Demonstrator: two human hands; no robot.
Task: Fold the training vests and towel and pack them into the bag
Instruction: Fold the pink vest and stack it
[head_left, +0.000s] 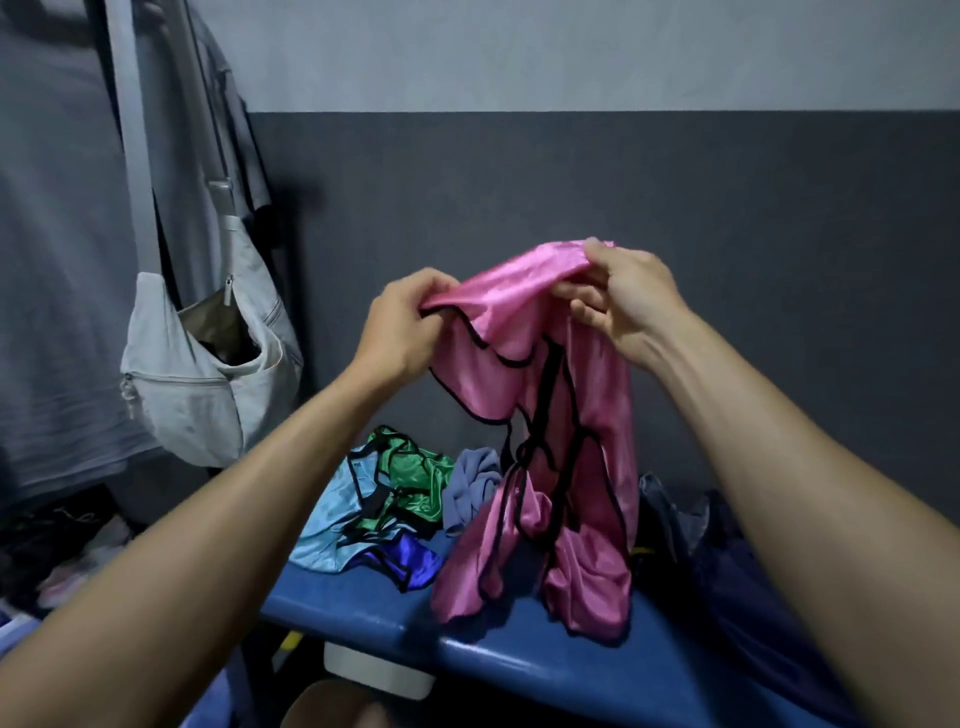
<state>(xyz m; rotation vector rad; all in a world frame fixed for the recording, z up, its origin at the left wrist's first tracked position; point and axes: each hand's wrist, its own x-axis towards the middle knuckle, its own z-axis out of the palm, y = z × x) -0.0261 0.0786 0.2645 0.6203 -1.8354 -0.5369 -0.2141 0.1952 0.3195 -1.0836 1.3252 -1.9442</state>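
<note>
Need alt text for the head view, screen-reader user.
Both hands, left hand and right hand, hold up a pink vest by its top edge over a blue bench. Green, light blue and dark blue vests lie heaped behind; a grey bag hangs left.

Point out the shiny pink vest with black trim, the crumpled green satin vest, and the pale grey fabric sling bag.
Shiny pink vest with black trim (597, 395): head view, on its hanging middle panel.
Crumpled green satin vest (415, 473): head view, on its upper folds.
Pale grey fabric sling bag (187, 395): head view, on its front below the zip.
</note>
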